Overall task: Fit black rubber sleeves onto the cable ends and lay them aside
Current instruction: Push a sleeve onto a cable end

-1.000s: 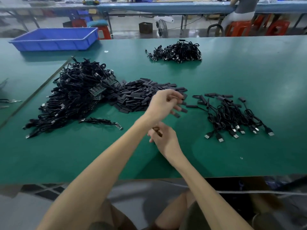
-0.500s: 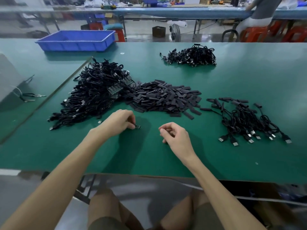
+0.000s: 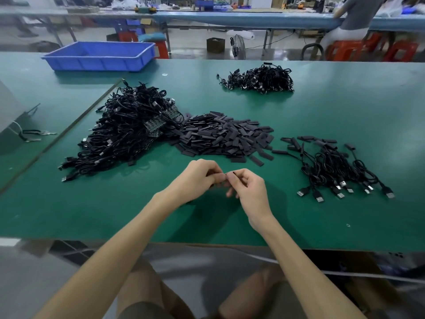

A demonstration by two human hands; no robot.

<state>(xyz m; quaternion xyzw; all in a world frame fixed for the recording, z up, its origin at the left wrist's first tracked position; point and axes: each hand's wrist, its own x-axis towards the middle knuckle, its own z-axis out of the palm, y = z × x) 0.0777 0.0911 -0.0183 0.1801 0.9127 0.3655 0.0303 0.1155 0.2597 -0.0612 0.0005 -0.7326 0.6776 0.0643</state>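
Note:
My left hand (image 3: 195, 178) and my right hand (image 3: 250, 189) meet just above the green table (image 3: 345, 116), near its front edge. My right hand pinches a small black rubber sleeve (image 3: 231, 173) between thumb and forefinger. My left hand's fingers are curled around a cable end that is almost wholly hidden. A big heap of black cables (image 3: 128, 134) lies to the left, and a pile of loose sleeves (image 3: 225, 137) sits beyond my hands. To the right lies a smaller bunch of cables with sleeves fitted (image 3: 333, 166).
A further heap of cables (image 3: 259, 78) lies at the back of the table. A blue plastic bin (image 3: 99, 56) stands at the far left corner. A second bench (image 3: 230, 18) runs behind, with a person (image 3: 354, 17) sitting at its right end.
My left hand left the sleeve pile, picked a cable end off the table near the big heap, and came to the middle. The right hand rose to meet it.

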